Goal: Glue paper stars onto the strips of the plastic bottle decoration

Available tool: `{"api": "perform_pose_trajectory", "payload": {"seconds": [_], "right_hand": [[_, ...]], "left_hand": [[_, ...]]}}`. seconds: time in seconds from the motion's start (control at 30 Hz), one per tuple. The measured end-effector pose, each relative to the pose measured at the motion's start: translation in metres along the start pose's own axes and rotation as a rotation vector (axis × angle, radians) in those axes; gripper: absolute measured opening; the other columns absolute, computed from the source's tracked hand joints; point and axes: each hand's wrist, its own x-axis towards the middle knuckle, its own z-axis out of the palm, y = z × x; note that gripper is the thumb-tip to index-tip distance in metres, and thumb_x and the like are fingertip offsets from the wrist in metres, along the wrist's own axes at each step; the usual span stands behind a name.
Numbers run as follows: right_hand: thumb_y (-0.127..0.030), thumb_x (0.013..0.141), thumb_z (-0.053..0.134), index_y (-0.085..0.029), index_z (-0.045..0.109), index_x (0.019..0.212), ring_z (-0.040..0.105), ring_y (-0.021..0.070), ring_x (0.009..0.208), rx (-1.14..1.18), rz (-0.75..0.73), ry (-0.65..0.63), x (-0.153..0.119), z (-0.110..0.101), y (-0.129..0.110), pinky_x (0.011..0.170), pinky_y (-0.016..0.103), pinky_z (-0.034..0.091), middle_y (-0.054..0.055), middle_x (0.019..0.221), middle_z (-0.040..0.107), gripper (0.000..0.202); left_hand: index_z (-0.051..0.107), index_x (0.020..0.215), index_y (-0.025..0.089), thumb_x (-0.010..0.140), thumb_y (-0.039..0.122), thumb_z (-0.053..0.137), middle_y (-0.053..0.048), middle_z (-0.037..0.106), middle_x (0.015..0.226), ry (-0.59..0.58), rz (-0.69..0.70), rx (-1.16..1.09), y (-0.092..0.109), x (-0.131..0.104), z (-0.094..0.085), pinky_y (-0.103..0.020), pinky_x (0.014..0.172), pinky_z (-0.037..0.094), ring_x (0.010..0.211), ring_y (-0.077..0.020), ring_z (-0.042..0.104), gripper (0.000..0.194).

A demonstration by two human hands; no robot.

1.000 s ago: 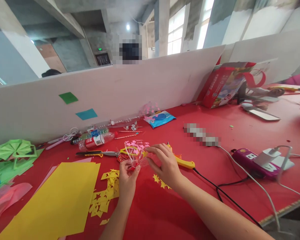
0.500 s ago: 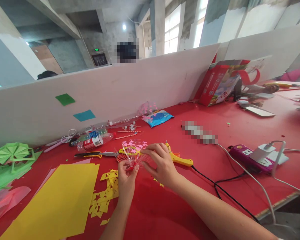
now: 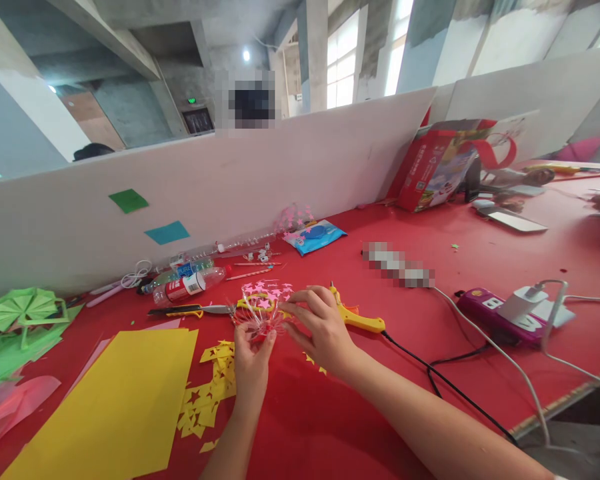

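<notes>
I find the clear plastic fringe [image 3: 260, 313] to the left of the glue gun [image 3: 363, 323], its red base [image 3: 263, 335] grasped between the thumb and fingers of my left hand [image 3: 251, 350]. Strands carrying pink stars [image 3: 265, 303] fan out above that grip. My right hand [image 3: 326, 332], between the fringe and the glue gun, has its fingers bent at the strands' right side; I cannot tell whether they are clenched on one.

Compared with one second ago, the yellow star then visible at my right fingertips can no longer be made out there. My right hand now covers more of the loose yellow stars [image 3: 322, 370], below and left of the glue gun. My left-hand grip on the base is unchanged.

The red base is partly hidden by my left thumb. The scissors [image 3: 220, 309], left of the glue gun, are partly obscured by strands. Individual strands are hard to separate, and both forearms are cut off by the lower edge of view.
</notes>
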Motion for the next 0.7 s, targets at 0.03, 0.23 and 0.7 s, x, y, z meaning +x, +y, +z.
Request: {"api": "perform_pose_trajectory", "payload": {"seconds": [0.03,0.23,0.7], "right_hand": [[-0.023,0.091,0.051,-0.023,0.065,0.109,0.051,0.0219,0.091,-0.004,-0.009,0.005,-0.0001,0.0001,0.0007,0.083,0.04,0.045,0.008,0.095,0.064,0.023],[-0.023,0.092,0.051,-0.027,0.065,0.112,0.05,0.0206,0.087,0.009,-0.039,0.032,0.0015,-0.0002,0.0025,0.083,0.039,0.043,0.005,0.092,0.066,0.024],[-0.023,0.087,0.057,-0.02,0.063,0.107,0.05,0.022,0.091,0.021,-0.018,0.049,0.0041,-0.0044,-0.0029,0.083,0.04,0.044,0.008,0.095,0.063,0.021]], "left_hand": [[0.05,0.092,0.021,0.067,0.041,0.072,-0.003,0.061,0.089,0.006,-0.002,0.0,0.0,0.0001,0.0003,-0.03,0.074,0.05,0.083,-0.0183,0.063,0.038],[0.05,0.089,0.022,0.066,0.042,0.072,-0.003,0.06,0.088,0.013,0.015,-0.005,0.0029,-0.0011,0.0025,-0.031,0.075,0.05,0.084,-0.0192,0.062,0.037],[0.05,0.092,0.022,0.066,0.042,0.072,-0.003,0.062,0.088,-0.004,0.013,-0.034,0.0049,-0.0019,0.0026,-0.032,0.077,0.05,0.083,-0.0191,0.062,0.039]]}}
